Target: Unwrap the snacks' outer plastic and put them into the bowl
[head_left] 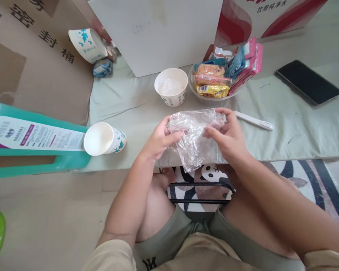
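Observation:
A crinkled clear plastic bag (196, 137) is stretched between my two hands, over the front edge of the cloth-covered surface. My left hand (161, 138) pinches its left side, thumb on top. On the other side, my right hand (227, 131) grips the upper right part between thumb and fingers. Just beyond the bag stands an upright paper cup (173, 99) with whitish, clear-looking contents that I cannot make out. A white, slim, handle-like item (254, 120) lies right of my right hand, its near end hidden behind that hand.
A clear bowl (193, 88) of wrapped snacks stands behind. A dark phone-like slab (307, 82) lies at right. On the left, a paper cup (118, 142) lies tipped beside a green jug (70, 162). Another cup (86, 45) leans near cardboard boxes (59, 82). A white box (158, 34) stands at the back.

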Demonstrator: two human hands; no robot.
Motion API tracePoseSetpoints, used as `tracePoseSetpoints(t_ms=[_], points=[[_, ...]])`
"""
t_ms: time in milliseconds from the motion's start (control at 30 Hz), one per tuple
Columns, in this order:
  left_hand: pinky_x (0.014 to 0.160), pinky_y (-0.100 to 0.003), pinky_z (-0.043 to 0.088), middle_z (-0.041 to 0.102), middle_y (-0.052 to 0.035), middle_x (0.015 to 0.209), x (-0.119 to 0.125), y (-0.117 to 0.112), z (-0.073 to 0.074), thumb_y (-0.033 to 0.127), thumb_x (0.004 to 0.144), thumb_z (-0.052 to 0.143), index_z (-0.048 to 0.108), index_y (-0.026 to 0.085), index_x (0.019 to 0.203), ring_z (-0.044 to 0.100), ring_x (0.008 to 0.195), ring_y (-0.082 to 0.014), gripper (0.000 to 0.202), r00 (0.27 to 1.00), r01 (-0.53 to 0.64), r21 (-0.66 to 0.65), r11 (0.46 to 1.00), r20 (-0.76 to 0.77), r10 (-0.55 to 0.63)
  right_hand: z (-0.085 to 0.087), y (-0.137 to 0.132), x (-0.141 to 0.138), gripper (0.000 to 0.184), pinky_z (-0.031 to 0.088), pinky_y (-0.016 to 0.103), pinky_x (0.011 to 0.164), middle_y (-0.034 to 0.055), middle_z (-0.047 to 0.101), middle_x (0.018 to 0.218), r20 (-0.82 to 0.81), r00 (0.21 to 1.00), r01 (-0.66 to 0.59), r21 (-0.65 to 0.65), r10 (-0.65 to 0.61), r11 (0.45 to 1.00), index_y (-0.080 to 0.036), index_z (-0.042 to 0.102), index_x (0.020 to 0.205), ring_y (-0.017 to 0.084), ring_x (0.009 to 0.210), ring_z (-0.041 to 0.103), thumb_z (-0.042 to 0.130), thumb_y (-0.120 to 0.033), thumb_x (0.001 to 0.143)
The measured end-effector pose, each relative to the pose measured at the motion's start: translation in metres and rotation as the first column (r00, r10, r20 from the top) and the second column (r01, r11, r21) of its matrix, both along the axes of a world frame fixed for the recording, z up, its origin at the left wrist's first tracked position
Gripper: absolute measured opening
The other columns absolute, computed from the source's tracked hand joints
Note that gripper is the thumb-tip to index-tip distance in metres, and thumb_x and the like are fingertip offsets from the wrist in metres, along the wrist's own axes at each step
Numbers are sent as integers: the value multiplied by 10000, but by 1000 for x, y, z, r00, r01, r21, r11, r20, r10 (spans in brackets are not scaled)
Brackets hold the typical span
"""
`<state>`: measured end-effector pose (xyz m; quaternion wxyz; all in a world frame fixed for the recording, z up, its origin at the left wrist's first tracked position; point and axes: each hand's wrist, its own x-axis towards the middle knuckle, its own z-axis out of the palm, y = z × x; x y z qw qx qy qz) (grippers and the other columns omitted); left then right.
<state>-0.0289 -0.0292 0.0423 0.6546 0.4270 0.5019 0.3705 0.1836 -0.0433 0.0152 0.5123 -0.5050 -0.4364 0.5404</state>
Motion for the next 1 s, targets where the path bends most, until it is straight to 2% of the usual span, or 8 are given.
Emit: tracePoseSetpoints(t_ms=[167,300,400,567,700,800,933,1000], points=[[619,-220,550,788,-82,977,13,11,5,211,755,686,666,152,1027,751,828,-173,278,987,-159,-137,978,13,163,-6,5,4,441,521,330,753,-17,662,872,-131,986,-123,-145,104,982,-261,632,1014,157,795,629,837,-447,671],[657,-270,590,781,-65,917,12,11,4,291,781,720,659,177,1086,760,802,-190,330,999,-33,-130,991,19,36,-6,3,5,334,511,306,716,-7,671,799,-114,974,-216,-196,196,957,-216,600,765,134,721,614,821,-456,694],[559,-252,553,726,-3,739,5,11,0,292,758,767,638,210,1134,721,633,-164,406,989,88,-103,991,-109,-100,-2,2,8,320,516,296,608,-10,676,708,-124,970,-233,-253,207,939,-230,589,817,147,629,631,786,-461,716],[428,-220,449,612,75,576,-11,14,-8,387,745,761,607,259,1105,584,451,-119,412,992,52,-5,999,-114,-52,4,3,13,368,397,254,441,-80,580,532,-129,959,-275,-222,251,936,-274,640,1092,131,437,528,707,-411,757],[497,-269,502,657,19,628,-21,21,-15,449,715,726,637,228,844,630,530,-147,271,1000,24,29,999,-2,-24,3,7,17,188,425,276,474,-23,624,608,-219,957,-232,-177,191,957,-238,672,815,140,504,548,661,-375,688],[600,-331,548,696,-65,713,-19,30,-21,566,780,591,647,194,627,666,638,-186,405,996,84,76,994,-31,-82,1,11,22,262,438,317,506,40,649,698,-141,965,-241,-148,220,959,-212,681,725,163,558,541,563,-445,746],[649,-280,524,722,-45,815,-10,39,-28,355,698,731,726,181,789,636,696,-152,196,972,99,207,973,-230,-50,-1,15,20,284,364,284,511,-23,569,675,101,990,-80,-163,97,983,-222,628,907,133,550,466,705,-435,736],[651,-264,511,730,-41,895,-6,40,-31,233,692,694,736,193,935,631,725,-143,250,949,129,267,955,-313,-41,-2,18,16,511,363,272,520,-60,562,698,76,996,-38,-201,55,979,-248,553,1079,129,557,480,794,-362,643]])
